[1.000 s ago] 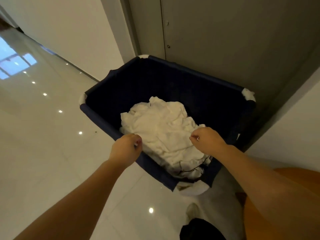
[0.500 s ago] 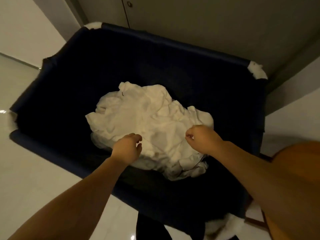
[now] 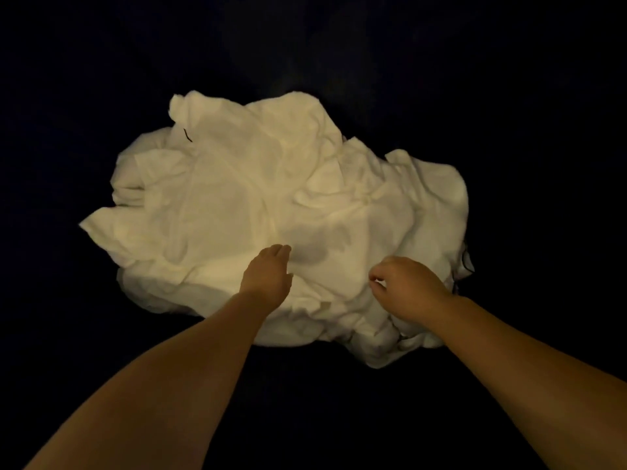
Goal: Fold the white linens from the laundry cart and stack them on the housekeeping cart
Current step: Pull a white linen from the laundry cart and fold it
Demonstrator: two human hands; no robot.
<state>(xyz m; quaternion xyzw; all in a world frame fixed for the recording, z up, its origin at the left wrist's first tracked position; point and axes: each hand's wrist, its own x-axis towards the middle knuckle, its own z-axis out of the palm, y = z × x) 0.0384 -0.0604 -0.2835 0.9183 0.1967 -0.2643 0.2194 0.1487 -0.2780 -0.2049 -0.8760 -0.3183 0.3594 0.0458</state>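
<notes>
I saw the linens (image 3: 237, 205) heaped beneath both hands, long axis running left to right. My left hand (image 3: 268, 276) was flat, fingers together. My right hand (image 3: 407, 286) was curled, and I couldn't tell whether it was pinching cloth.

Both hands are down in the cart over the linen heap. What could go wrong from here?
1. The crumpled white linen heap lies bunched with no clear edges, so the left hand may lift several pieces at once.
2. The right hand is curled at a fold; a shallow pinch could slip.
3. The dark fabric cart lining is dim, so corners may be hard to find.
</notes>
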